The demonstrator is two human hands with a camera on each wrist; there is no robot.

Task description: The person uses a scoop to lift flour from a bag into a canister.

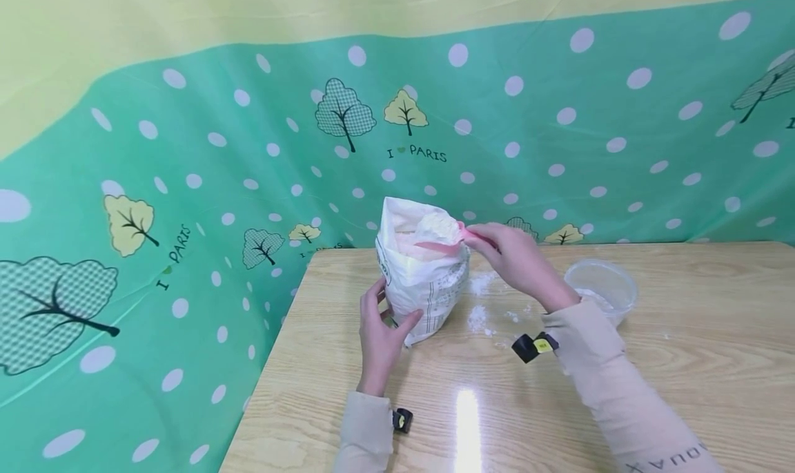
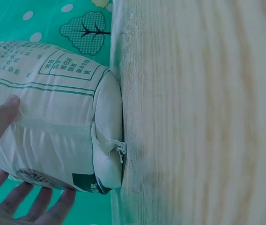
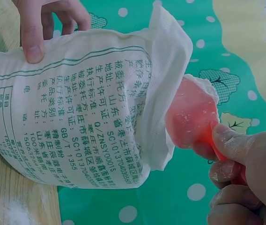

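Observation:
An open white woven flour bag (image 1: 435, 290) with green print stands upright on the table. My left hand (image 1: 380, 338) holds its lower side, the thumb on the front and the fingers round the other side; the left wrist view shows the stitched bottom edge of the bag (image 2: 53, 122) by the wood. My right hand (image 1: 522, 259) grips the handle of a pink scoop (image 3: 187, 117). Heaped with white flour (image 1: 437, 228), the scoop is at the bag's mouth, overlapping its rim in the head view. Flour dusts the right fingers (image 3: 226, 171).
A clear plastic bowl (image 1: 626, 300) with some white powder in it stands right of the bag, partly behind the right forearm. Spilled flour (image 1: 478, 319) lies on the wooden table (image 1: 528, 418) beside the bag. A green patterned cloth (image 1: 484, 155) hangs behind and at the left.

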